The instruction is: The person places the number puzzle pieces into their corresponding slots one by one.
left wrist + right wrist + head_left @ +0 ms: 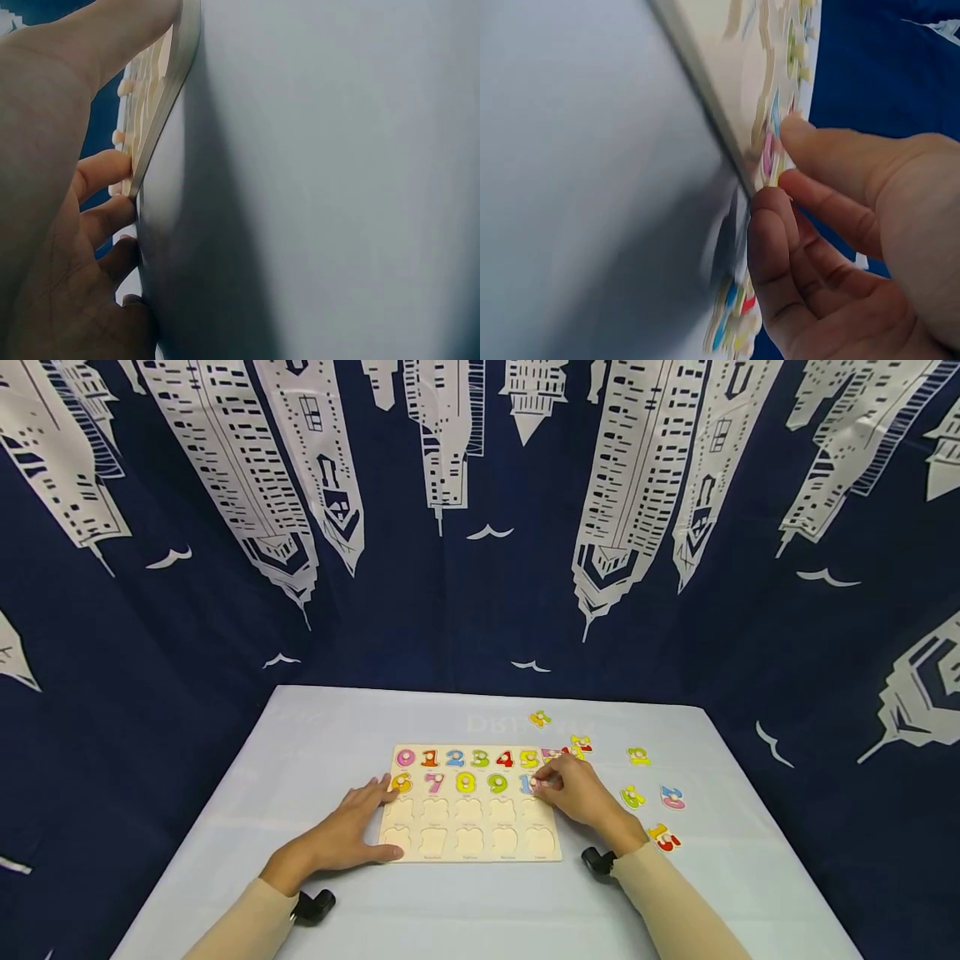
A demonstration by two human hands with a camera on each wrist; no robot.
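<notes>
On the pale grey cloth-covered surface [465, 893], a flat light wooden number puzzle board [471, 847] lies between the two hands. The right hand [573, 793] pinches a small blue-and-pink number piece [530, 784] with thumb and forefinger at the right end of the board's second row, so fitting that piece into its cutout looks like the step in hand; seating it likely calls for turning it to match the recess and pressing it flush. The left hand [352, 835] lies flat with straight fingers, steadying the board's left edge. Glossy painted numerals with small round pegs fill the top row; the two lower rows show bare, smooth cutouts. Loose coloured number pieces [652, 797] lie scattered right of the board.
</notes>
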